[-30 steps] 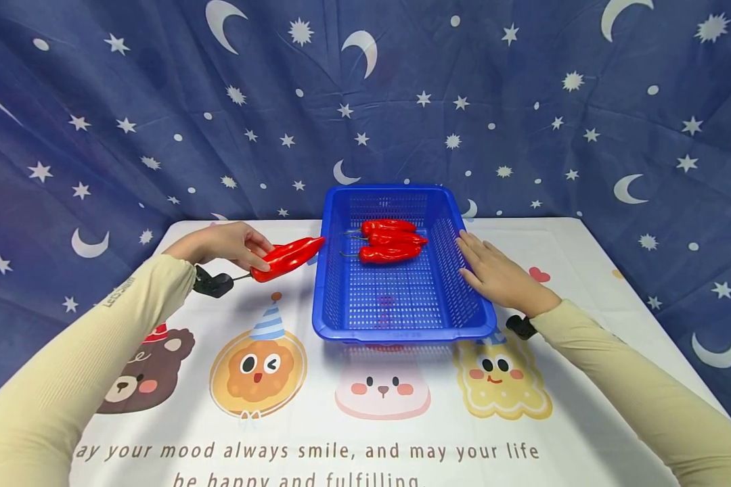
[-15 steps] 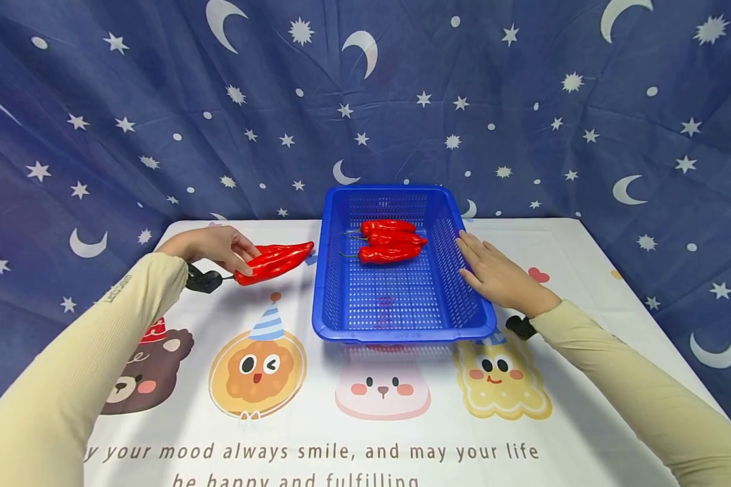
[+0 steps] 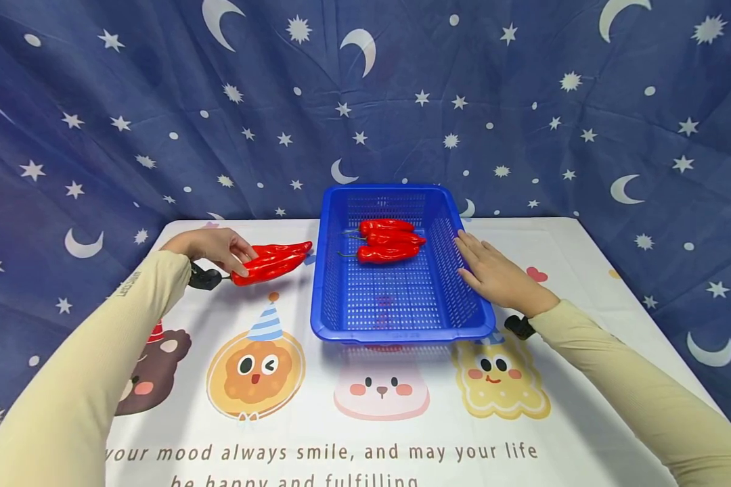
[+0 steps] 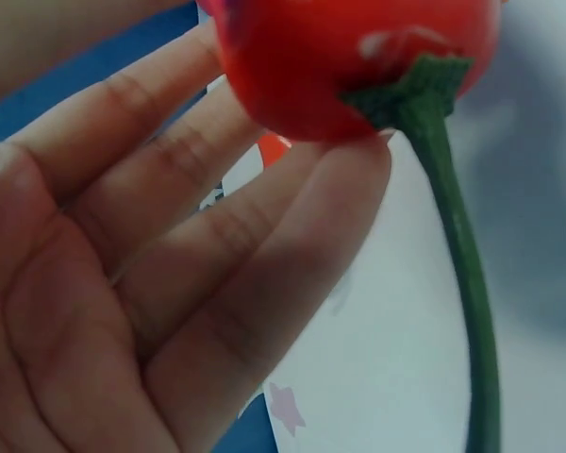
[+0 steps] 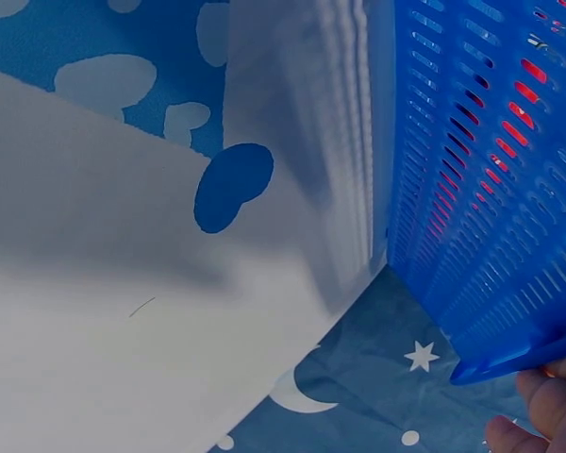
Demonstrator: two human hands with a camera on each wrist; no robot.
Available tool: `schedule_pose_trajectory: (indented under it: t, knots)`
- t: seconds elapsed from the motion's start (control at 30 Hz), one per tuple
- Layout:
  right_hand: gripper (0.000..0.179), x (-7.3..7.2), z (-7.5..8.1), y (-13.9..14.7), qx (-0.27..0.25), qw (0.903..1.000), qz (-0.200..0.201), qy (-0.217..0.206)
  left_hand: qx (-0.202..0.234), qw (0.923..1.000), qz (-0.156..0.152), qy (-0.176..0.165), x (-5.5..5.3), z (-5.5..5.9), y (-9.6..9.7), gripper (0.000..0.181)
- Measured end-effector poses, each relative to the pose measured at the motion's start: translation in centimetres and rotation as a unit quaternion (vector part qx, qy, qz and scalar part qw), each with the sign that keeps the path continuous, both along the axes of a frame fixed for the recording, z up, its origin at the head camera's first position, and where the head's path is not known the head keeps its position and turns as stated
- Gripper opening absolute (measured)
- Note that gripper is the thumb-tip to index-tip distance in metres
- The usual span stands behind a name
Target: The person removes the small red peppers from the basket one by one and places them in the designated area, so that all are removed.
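A big blue curtain [image 3: 396, 74] full of white moons [image 3: 367, 51] and stars [image 3: 422, 98] hangs behind the white worktop [image 3: 319, 399], which has funny faces [image 3: 255, 372] and brown words [image 3: 321, 452].

Draped indoor set, room type unclear | star-patterned curtain [image 3: 396, 159] | cartoon-print tablecloth [image 3: 319, 385]

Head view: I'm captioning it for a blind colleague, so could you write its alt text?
A person's left hand grips a long, glossy red pepper, another red pepper just behind it, left of a blue perforated plastic basket holding three red peppers. The right hand touches the basket's right rim.
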State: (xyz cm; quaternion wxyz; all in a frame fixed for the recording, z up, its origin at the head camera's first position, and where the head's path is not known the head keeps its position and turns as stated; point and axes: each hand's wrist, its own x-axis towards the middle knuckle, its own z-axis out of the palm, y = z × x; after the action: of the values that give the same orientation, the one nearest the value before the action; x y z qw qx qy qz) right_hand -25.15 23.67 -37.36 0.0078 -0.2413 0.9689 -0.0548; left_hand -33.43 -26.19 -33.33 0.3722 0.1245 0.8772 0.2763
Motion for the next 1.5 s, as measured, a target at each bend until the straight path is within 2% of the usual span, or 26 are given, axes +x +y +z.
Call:
schedule_pose_trajectory:
  t: [0.33, 0.63, 0.8, 0.97, 1.17, 1.5]
  knots:
    - [0.062, -0.1, 0.0, -0.1, -0.007, 0.9999, 0.008, 0.006, -0.011, 0.9999, -0.003, 0.002, -0.8, -1.4, 0.2, 0.052]
    - [0.065, 0.1, -0.1, 0.2, -0.060, 0.9972, 0.033, 0.029, -0.013, 0.9999, 0.002, 0.003, -1.2, -2.6, 0.3, 0.051]
    - [0.062, -0.1, 0.0, 0.1, -0.041, 0.9987, 0.026, 0.017, -0.008, 0.9999, -0.001, 0.006, -1.4, -3.1, 0.2, 0.050]
    - [0.062, -0.3, 0.1, 0.0, -0.007, 0.9999, 0.008, 0.005, -0.026, 0.9996, 0.003, 0.015, -1.5, -3.6, 0.5, 0.047]
    - [0.063, -0.2, 0.2, 0.0, -0.006, 1.0000, 0.003, -0.002, -0.046, 0.9984, 0.012, 0.030, -1.6, -4.2, 0.7, 0.046]
    - [0.063, -0.2, -0.1, 0.1, -0.003, 1.0000, -0.004, -0.008, -0.045, 0.9982, -0.005, 0.038, -2.0, -4.9, 0.5, 0.045]
